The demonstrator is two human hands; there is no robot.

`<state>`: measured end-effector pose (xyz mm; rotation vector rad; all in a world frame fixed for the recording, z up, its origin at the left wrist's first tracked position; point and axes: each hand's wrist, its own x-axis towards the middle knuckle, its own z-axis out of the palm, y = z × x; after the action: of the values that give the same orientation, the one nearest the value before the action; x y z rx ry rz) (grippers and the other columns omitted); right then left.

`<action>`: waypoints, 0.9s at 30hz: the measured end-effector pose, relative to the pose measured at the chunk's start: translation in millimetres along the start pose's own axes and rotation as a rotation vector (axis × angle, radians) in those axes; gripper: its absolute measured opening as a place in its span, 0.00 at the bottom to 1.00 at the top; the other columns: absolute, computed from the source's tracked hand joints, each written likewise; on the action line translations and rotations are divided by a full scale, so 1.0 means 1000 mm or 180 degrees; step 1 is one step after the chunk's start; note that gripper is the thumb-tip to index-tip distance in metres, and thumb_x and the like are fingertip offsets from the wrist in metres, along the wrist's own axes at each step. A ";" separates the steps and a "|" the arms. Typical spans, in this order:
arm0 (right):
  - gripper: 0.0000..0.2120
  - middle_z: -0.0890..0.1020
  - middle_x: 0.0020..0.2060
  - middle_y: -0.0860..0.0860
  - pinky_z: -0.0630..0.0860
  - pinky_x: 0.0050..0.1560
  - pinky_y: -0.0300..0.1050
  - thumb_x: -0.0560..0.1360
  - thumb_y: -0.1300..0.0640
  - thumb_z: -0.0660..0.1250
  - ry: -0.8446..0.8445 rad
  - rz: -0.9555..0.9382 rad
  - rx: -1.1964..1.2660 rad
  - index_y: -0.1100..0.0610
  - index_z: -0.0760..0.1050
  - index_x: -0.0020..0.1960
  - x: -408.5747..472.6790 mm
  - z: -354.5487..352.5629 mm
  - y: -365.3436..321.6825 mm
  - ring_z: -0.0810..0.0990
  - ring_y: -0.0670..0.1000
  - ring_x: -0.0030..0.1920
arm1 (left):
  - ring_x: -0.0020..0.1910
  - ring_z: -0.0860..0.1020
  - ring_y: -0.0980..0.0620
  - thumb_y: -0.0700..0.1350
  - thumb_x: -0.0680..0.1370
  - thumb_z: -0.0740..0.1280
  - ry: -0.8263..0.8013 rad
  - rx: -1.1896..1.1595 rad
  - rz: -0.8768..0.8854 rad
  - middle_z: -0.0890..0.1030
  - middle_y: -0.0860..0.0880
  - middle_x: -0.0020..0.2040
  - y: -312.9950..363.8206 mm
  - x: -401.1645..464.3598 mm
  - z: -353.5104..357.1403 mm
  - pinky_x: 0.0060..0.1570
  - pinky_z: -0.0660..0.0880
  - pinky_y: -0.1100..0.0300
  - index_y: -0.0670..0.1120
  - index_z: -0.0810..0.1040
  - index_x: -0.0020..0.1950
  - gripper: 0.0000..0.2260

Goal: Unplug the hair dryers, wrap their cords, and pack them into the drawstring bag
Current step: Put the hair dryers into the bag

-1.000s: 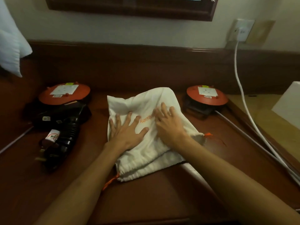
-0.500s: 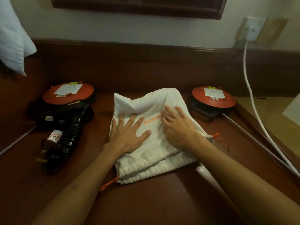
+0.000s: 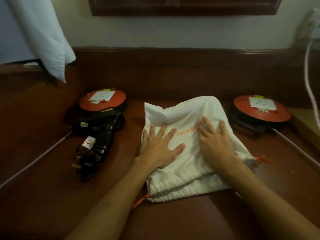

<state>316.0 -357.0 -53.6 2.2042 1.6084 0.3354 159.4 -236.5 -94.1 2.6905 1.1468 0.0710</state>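
A white drawstring bag [image 3: 187, 111] with orange lettering and orange cords lies bulging in the middle of the dark wooden desk [image 3: 190, 217]. My left hand [image 3: 159, 148] lies flat on its left half, fingers spread. My right hand [image 3: 214, 139] presses flat on its right half, fingers apart. Neither hand grips anything. A black hair dryer [image 3: 97, 125] lies to the left of the bag, its cord bundled around the handle and its plug [image 3: 78, 163] lying free. What is inside the bag is hidden.
Two orange cable reels with white sockets sit at the back, one at the left [image 3: 103, 100] and one at the right [image 3: 261, 109]. A white cable [image 3: 310, 84] hangs from a wall socket at the right. A white pillow [image 3: 43, 37] hangs at the upper left.
The view has shifted right, so everything sits further right in frame. My right hand has slid slightly up and right on the bag; my left hand stays flat.
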 end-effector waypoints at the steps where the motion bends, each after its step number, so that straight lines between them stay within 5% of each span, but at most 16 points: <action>1: 0.32 0.43 0.82 0.55 0.44 0.77 0.69 0.84 0.49 0.52 0.0059 -0.0002 0.0009 0.59 0.44 0.82 0.000 0.001 -0.001 0.34 0.58 0.80 | 0.80 0.33 0.44 0.76 0.74 0.45 -0.0005 -0.0009 -0.0011 0.41 0.56 0.83 -0.001 0.000 -0.001 0.76 0.34 0.40 0.64 0.44 0.81 0.37; 5: 0.26 0.63 0.79 0.56 0.44 0.76 0.69 0.81 0.53 0.57 0.0660 -0.0021 0.0456 0.58 0.64 0.78 0.001 0.010 -0.002 0.50 0.57 0.82 | 0.81 0.36 0.44 0.76 0.74 0.48 0.0052 -0.0176 0.0027 0.44 0.55 0.83 -0.008 0.006 -0.006 0.77 0.36 0.39 0.63 0.49 0.81 0.38; 8: 0.13 0.84 0.61 0.54 0.51 0.75 0.69 0.76 0.57 0.64 0.1250 -0.0080 0.0730 0.56 0.83 0.57 -0.002 0.017 -0.006 0.73 0.57 0.73 | 0.81 0.52 0.48 0.70 0.75 0.62 0.0557 -0.0851 0.0247 0.60 0.53 0.81 -0.010 -0.001 -0.017 0.79 0.46 0.43 0.58 0.62 0.79 0.35; 12: 0.07 0.87 0.50 0.49 0.59 0.73 0.66 0.77 0.54 0.67 0.1671 -0.0264 0.1159 0.53 0.84 0.48 -0.014 0.001 -0.031 0.81 0.55 0.61 | 0.68 0.71 0.51 0.55 0.76 0.72 0.1684 -0.1475 0.0192 0.78 0.52 0.67 -0.028 -0.020 -0.041 0.69 0.68 0.54 0.51 0.78 0.67 0.21; 16: 0.20 0.82 0.47 0.48 0.70 0.59 0.54 0.80 0.45 0.47 0.1133 -0.0542 0.1468 0.52 0.76 0.47 -0.025 -0.006 -0.058 0.79 0.55 0.52 | 0.61 0.74 0.50 0.49 0.76 0.71 0.1936 -0.1540 -0.0252 0.81 0.52 0.59 -0.052 -0.049 -0.043 0.60 0.73 0.54 0.49 0.82 0.57 0.10; 20: 0.17 0.80 0.55 0.49 0.70 0.55 0.52 0.83 0.46 0.51 0.0959 -0.0414 0.1751 0.53 0.75 0.52 -0.031 0.005 -0.063 0.77 0.56 0.57 | 0.64 0.72 0.53 0.53 0.78 0.68 0.1132 -0.1298 0.0036 0.78 0.56 0.63 -0.039 -0.075 -0.025 0.63 0.70 0.54 0.54 0.81 0.59 0.10; 24: 0.16 0.80 0.64 0.52 0.69 0.63 0.53 0.83 0.46 0.57 0.0911 -0.0299 0.2065 0.53 0.78 0.59 -0.036 0.004 -0.061 0.76 0.56 0.66 | 0.76 0.61 0.55 0.62 0.80 0.62 0.0538 -0.0825 0.0275 0.67 0.58 0.75 -0.035 -0.081 -0.016 0.73 0.54 0.51 0.61 0.72 0.69 0.18; 27: 0.22 0.83 0.60 0.50 0.72 0.63 0.52 0.81 0.42 0.52 0.0962 -0.0217 0.2228 0.52 0.81 0.55 -0.045 0.001 -0.061 0.79 0.54 0.63 | 0.80 0.55 0.57 0.62 0.81 0.60 0.0385 -0.0912 0.0100 0.60 0.57 0.80 -0.040 -0.084 -0.020 0.78 0.41 0.45 0.61 0.69 0.73 0.20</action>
<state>250.1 -383.9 -79.8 2.6808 2.2173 0.0867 70.1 -266.9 -79.7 2.4772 1.0373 0.3780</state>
